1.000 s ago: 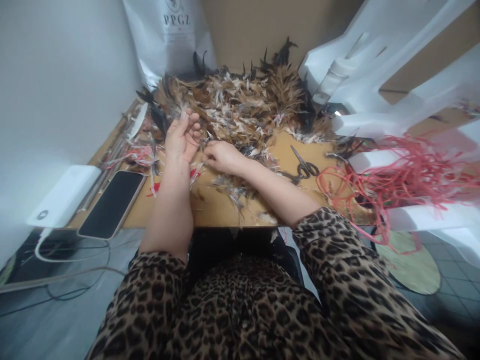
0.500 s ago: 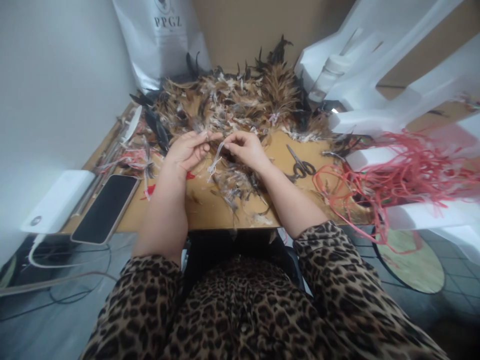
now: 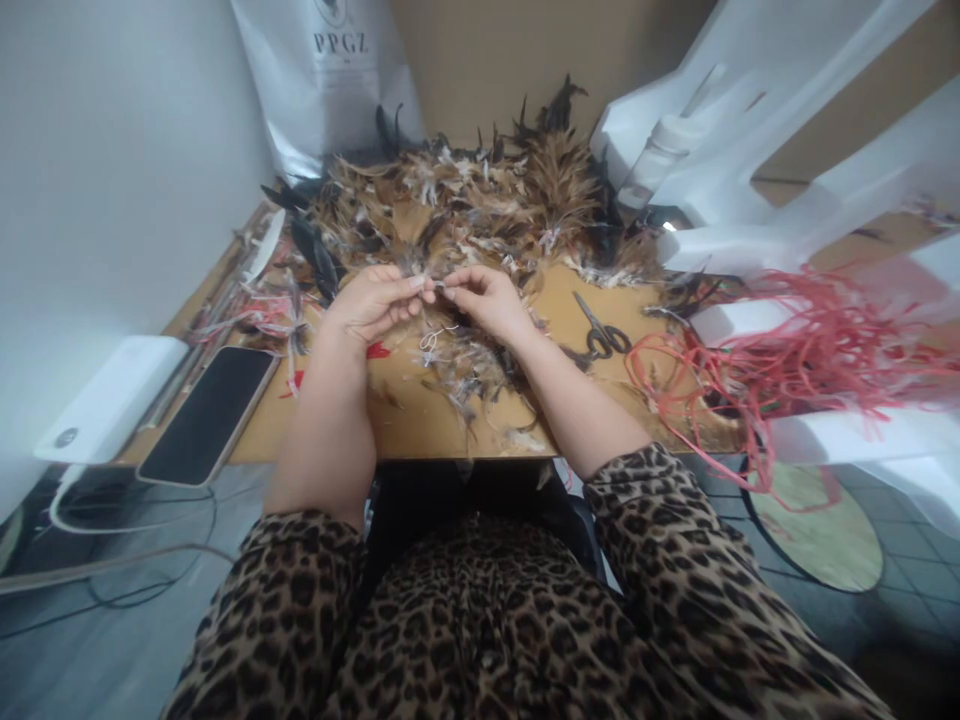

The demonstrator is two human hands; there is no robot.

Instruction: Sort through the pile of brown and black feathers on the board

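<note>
My left hand is pinched closed, its thumb and fingertips on one end of a small pale strip. My right hand pinches the same strip from the other side, so the fingertips of both hands nearly meet. A thin white thread hangs in a loop just below them. Loose brown and grey feathers lie on the table under the hands. Directly behind is a large heap of brown and black feathers. The fingers cover most of the strip.
Scissors lie to the right, beside a tangle of red strips around white foam pieces. At left are a phone and a white power bank with a cable. A white bag and a bottle stand behind.
The pale strip that hung from my right hand is now drawn up between both hands' fingertips. My left fingers have closed in toward the right ones, and the thread hangs looser.
</note>
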